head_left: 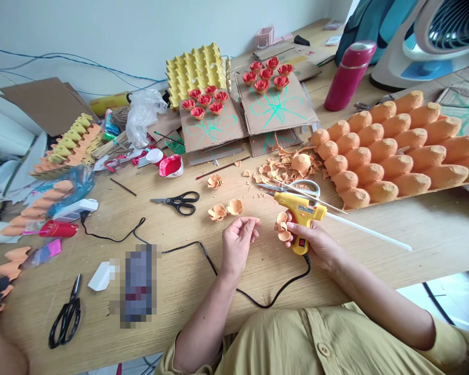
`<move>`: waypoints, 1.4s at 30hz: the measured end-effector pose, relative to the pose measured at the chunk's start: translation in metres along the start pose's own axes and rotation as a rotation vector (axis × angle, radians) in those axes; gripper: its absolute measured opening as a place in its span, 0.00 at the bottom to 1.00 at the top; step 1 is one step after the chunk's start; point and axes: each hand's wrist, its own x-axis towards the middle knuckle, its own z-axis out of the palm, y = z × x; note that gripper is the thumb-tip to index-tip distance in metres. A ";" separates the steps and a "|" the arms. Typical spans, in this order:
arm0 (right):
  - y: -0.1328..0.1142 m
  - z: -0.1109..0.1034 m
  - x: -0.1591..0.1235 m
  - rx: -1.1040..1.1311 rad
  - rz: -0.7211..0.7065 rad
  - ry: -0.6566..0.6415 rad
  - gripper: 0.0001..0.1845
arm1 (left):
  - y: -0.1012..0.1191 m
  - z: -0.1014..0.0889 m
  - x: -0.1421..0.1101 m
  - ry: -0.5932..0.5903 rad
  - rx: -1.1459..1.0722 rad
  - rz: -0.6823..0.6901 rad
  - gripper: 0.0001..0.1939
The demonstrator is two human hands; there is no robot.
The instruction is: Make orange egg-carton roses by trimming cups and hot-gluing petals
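My right hand [316, 240] is wrapped round a yellow hot glue gun [307, 209], its nozzle pointing left and a white glue stick [369, 232] in its back. The same hand's fingers also hold an orange egg-carton flower piece [283, 227] beside the gun. My left hand [239, 237] is closed in a pinch just left of it; anything between the fingertips is too small to make out. Beyond my hands lie orange carton flowers [235, 207] and black-handled scissors [180, 201]. Grey-handled scissors [305, 186] rest behind the gun near carton scraps [271, 172].
An orange egg tray [394, 151] fills the right side. Red flowers [205, 101] stand on cardboard [219, 130] at the back. A pink flask [349, 75], red paint pot [171, 165] and black scissors [66, 317] surround the area. Another person's arm [2, 338] shows at left.
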 end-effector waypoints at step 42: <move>0.002 0.000 -0.001 0.028 0.032 -0.017 0.17 | -0.003 0.001 -0.002 -0.030 0.014 -0.018 0.13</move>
